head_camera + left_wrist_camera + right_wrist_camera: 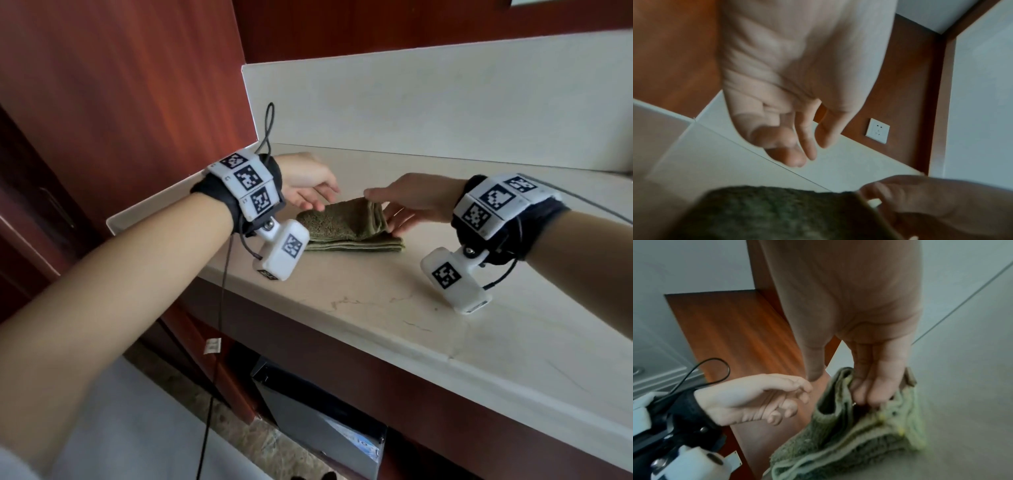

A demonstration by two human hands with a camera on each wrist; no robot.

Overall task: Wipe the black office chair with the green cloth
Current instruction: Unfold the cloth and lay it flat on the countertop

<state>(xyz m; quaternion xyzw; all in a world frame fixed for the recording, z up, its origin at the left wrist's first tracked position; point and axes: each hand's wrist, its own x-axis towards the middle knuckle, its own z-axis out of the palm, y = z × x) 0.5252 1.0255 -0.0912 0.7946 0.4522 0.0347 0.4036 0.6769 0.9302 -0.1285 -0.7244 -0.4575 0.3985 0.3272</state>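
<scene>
While the cloth [349,224] lies folded on the desk [376,308], near its left end, your right hand [411,202] has its fingers [869,389] tucked into the layered edge, thumb above; that grip looks like a pinch on the folds, ready to lift. Your left hand [308,181] hovers just over the cloth's other side, fingers loose and holding nothing, probably to steady or share the lift. No chair is in view, so wiping hasn't begun.

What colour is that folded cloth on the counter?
Olive green, the cloth has paler green edging; the right wrist view shows it best.
</scene>
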